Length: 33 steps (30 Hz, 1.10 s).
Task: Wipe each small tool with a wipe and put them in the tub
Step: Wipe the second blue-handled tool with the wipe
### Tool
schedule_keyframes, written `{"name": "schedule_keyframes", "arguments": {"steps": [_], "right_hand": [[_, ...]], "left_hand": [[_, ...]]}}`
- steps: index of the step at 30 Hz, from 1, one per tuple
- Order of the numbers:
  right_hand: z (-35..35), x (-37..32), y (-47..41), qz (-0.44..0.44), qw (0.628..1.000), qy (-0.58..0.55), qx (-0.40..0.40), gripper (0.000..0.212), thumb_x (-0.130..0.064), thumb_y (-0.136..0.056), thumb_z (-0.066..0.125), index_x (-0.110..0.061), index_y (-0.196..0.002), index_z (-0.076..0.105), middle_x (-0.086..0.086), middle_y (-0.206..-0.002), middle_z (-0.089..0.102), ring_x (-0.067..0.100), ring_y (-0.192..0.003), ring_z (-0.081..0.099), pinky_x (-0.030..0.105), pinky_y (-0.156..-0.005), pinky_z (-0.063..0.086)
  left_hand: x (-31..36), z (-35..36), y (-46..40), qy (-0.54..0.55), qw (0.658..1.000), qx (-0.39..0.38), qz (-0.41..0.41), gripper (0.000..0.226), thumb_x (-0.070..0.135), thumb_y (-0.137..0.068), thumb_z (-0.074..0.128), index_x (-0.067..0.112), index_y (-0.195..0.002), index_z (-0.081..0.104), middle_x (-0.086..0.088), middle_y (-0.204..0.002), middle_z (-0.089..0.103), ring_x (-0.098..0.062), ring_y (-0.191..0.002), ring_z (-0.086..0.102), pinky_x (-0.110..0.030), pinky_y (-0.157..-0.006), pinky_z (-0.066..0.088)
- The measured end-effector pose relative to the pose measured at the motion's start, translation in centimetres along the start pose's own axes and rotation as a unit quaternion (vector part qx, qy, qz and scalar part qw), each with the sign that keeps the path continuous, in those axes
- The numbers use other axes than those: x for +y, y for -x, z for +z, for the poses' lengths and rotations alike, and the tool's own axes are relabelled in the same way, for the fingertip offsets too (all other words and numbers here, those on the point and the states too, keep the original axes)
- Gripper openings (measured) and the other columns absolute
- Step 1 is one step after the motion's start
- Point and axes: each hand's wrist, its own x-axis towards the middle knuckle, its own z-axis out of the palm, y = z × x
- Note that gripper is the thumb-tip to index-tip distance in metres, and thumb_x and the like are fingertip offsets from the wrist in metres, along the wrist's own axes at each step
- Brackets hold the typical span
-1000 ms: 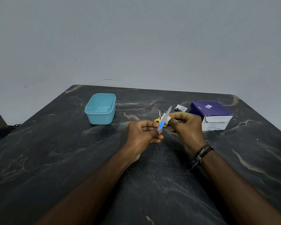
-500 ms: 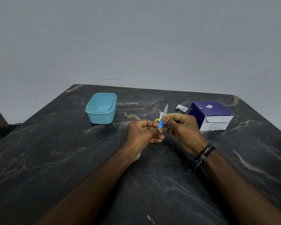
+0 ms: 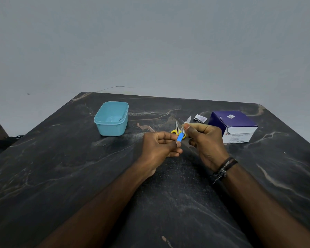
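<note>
Left hand (image 3: 161, 145) pinching the blue handle of a small tool (image 3: 183, 130), long axis slanting up and away to the right. Right hand (image 3: 204, 140) pinching a wipe (image 3: 186, 122) around the blade, near the tip. Just behind, yellow scissors (image 3: 177, 129) flat on the bench (image 3: 61, 176), not yet wiped, it seems. Tub (image 3: 112, 120) well off to the far left, nearer the left hand, open bench between. Box (image 3: 234, 126) and torn packet (image 3: 200, 118) to the right, clear of that path.
</note>
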Motion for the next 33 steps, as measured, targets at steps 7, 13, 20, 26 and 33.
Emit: {"name": "schedule_keyframes", "arguments": {"steps": [7, 13, 20, 26, 33], "right_hand": [[-0.12, 0.02, 0.00, 0.004, 1.000, 0.013, -0.014, 0.015, -0.016, -0.088, 0.069, -0.002, -0.086, 0.072, 0.005, -0.070, 0.070, 0.011, -0.061, 0.055, 0.019, -0.049, 0.041], [-0.18, -0.31, -0.18, -0.007, 1.000, 0.016, 0.018, 0.015, -0.016, -0.089, 0.068, -0.002, -0.082, 0.071, 0.001, -0.063, 0.068, 0.006, -0.051, 0.055, 0.018, -0.046, 0.040], [-0.13, -0.61, 0.31, 0.014, 0.999, 0.028, -0.017, 0.018, -0.018, -0.089, 0.068, 0.000, -0.089, 0.070, -0.005, -0.062, 0.070, 0.004, -0.056, 0.056, 0.019, -0.047, 0.039], [-0.24, -0.82, 0.22, -0.009, 1.000, 0.020, 0.018, 0.013, -0.017, -0.087, 0.069, -0.004, -0.085, 0.072, -0.004, -0.062, 0.069, 0.002, -0.051, 0.055, 0.020, -0.047, 0.039], [0.05, -0.58, 0.32, 0.010, 1.000, 0.015, -0.001, 0.011, -0.015, -0.085, 0.071, -0.004, -0.086, 0.070, -0.001, -0.066, 0.073, 0.005, -0.054, 0.060, 0.020, -0.047, 0.041]], "left_hand": [[-0.02, -0.02, 0.00, -0.007, 1.000, 0.003, 0.006, 0.014, -0.006, -0.080, 0.071, 0.002, -0.092, 0.067, -0.017, -0.079, 0.072, -0.019, -0.063, 0.071, -0.026, -0.058, 0.060], [-0.15, -0.04, -0.06, -0.010, 1.000, -0.003, 0.008, 0.014, -0.007, -0.081, 0.070, -0.002, -0.094, 0.067, -0.021, -0.082, 0.071, -0.020, -0.063, 0.071, -0.027, -0.059, 0.060], [-0.32, -0.05, -0.09, -0.009, 1.000, -0.001, 0.009, 0.016, -0.007, -0.080, 0.071, -0.004, -0.095, 0.067, -0.022, -0.082, 0.071, -0.022, -0.063, 0.071, -0.027, -0.059, 0.060], [-0.34, -0.04, -0.16, -0.012, 1.000, -0.011, 0.012, 0.015, -0.006, -0.081, 0.071, -0.001, -0.094, 0.068, -0.022, -0.084, 0.072, -0.023, -0.065, 0.071, -0.029, -0.061, 0.061], [-0.49, -0.17, -0.24, -0.012, 1.000, -0.009, 0.013, 0.017, -0.005, -0.080, 0.072, -0.002, -0.096, 0.068, -0.022, -0.084, 0.072, -0.025, -0.067, 0.072, -0.030, -0.062, 0.061]]}}
